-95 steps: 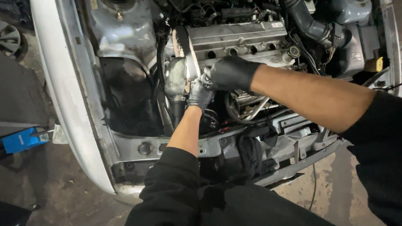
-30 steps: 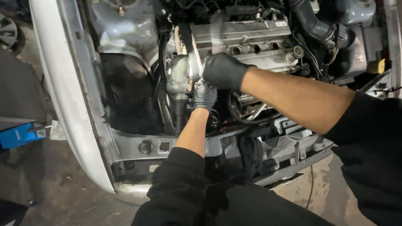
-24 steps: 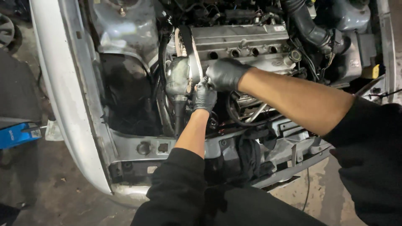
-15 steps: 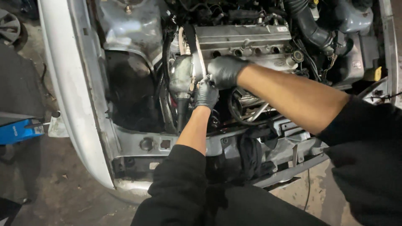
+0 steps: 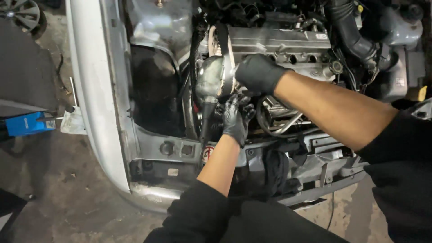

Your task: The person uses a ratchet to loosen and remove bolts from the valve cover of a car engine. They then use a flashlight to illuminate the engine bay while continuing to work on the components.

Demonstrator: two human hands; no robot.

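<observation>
1. The left hand (image 5: 235, 118), in a black glove, reaches up from below into the open engine bay of a silver-white car (image 5: 92, 90). Its fingers are curled together at the lower edge of a rounded grey metal engine cover (image 5: 210, 81); whether they pinch anything there is hidden.
2. The right hand (image 5: 257, 73), also black-gloved, comes in from the right with a bare forearm. Its fingers are closed against the right side of that rounded cover, beside the black toothed belt (image 5: 224, 49) running up along it; what they grip, if anything, cannot be told.
3. The rounded cover sits at the left end of the ribbed silver valve cover (image 5: 279, 45), above a dark vertical hose (image 5: 205, 121).
4. A black corrugated intake hose (image 5: 348, 31) curves at the upper right.
5. A blue tool (image 5: 24, 123) lies on the concrete floor, left of the car.
</observation>
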